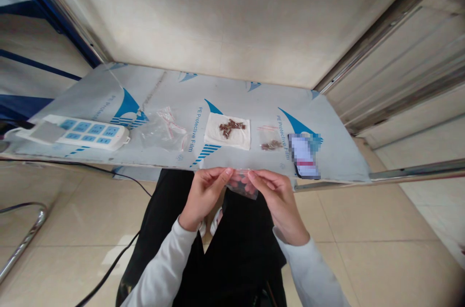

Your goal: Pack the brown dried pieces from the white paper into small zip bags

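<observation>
Between both hands, just off the table's front edge and above my lap, is a small clear zip bag. My left hand pinches its upper left corner between thumb and fingers. At the upper right corner, my right hand grips it the same way. Fingers show through the plastic, and I see no contents in it. Beyond the hands, a pile of small brown metal-looking pieces lies on a white folded tissue. To the right sits another small zip bag with similar pieces inside.
Several clear empty bags lie left of the tissue. A white power strip with blue sockets occupies the table's left end. A phone, partly pixelated, lies on the right near the front edge. Film-covered table meets a wall behind.
</observation>
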The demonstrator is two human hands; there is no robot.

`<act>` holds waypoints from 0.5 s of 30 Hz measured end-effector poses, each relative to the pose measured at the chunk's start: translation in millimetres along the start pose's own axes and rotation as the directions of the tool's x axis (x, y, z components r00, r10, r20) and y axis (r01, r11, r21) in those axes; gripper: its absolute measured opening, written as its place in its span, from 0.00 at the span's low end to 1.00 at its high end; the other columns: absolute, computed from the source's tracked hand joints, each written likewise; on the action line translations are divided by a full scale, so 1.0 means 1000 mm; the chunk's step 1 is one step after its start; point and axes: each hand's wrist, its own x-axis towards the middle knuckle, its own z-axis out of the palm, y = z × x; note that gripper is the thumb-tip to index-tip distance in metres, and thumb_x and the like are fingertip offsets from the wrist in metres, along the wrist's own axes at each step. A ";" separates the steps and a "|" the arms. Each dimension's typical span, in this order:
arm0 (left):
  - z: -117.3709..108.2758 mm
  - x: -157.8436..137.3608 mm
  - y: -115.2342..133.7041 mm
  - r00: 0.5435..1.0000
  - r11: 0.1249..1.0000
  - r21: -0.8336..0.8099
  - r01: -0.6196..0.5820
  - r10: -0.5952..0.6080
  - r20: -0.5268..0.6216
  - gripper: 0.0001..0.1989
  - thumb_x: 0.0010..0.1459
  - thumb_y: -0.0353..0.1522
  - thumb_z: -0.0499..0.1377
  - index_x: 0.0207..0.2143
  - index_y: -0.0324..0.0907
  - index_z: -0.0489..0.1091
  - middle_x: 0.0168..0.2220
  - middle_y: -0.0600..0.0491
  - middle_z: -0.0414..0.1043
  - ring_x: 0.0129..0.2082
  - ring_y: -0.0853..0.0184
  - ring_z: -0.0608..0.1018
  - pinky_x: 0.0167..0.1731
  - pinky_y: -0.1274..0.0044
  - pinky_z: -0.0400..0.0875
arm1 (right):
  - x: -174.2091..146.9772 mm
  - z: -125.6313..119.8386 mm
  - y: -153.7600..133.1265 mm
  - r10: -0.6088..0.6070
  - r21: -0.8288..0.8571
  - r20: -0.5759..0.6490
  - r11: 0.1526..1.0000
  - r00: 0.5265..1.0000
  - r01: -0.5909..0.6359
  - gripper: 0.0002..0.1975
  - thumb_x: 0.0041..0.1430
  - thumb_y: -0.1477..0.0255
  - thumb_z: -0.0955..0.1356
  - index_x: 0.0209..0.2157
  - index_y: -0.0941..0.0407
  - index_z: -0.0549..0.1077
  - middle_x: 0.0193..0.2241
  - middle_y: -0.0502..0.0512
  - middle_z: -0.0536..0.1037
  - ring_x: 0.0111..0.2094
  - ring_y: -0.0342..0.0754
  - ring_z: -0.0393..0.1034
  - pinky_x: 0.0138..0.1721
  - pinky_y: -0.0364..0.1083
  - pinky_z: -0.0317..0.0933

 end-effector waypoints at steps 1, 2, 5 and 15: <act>0.000 0.001 0.000 1.000 0.999 0.040 -0.013 0.014 -0.022 0.14 0.58 0.40 0.60 0.31 0.39 0.80 0.30 0.49 0.80 0.32 0.62 0.80 0.39 0.73 0.73 | 0.002 -0.002 -0.003 -0.004 -0.028 0.012 1.000 1.000 0.004 0.11 0.55 0.62 0.72 0.33 0.56 0.80 0.27 0.55 0.81 0.26 0.47 0.74 0.30 0.45 0.69; 0.000 0.002 0.001 0.999 0.996 0.084 -0.028 0.032 -0.044 0.16 0.59 0.41 0.59 0.30 0.40 0.80 0.30 0.49 0.80 0.32 0.62 0.80 0.39 0.73 0.73 | 0.006 -0.004 -0.006 -0.016 -0.065 0.017 0.998 1.000 0.017 0.12 0.54 0.62 0.72 0.33 0.56 0.80 0.26 0.54 0.81 0.25 0.47 0.73 0.28 0.45 0.69; -0.010 0.006 0.004 0.989 0.975 0.209 -0.079 0.103 -0.110 0.21 0.62 0.44 0.53 0.31 0.41 0.80 0.30 0.50 0.80 0.33 0.63 0.80 0.40 0.74 0.71 | 0.028 -0.019 -0.016 -0.110 -0.209 -0.069 0.973 0.992 0.093 0.14 0.53 0.60 0.72 0.35 0.56 0.79 0.25 0.54 0.80 0.20 0.45 0.71 0.22 0.44 0.66; -0.152 0.066 -0.010 0.731 0.400 0.871 0.286 0.497 -0.468 0.20 0.55 0.37 0.60 0.49 0.37 0.73 0.48 0.39 0.75 0.45 0.54 0.74 0.46 0.66 0.65 | 0.168 -0.121 0.028 -0.405 -0.867 -0.215 0.498 0.889 0.017 0.30 0.53 0.54 0.66 0.48 0.64 0.72 0.39 0.70 0.78 0.37 0.61 0.74 0.40 0.57 0.66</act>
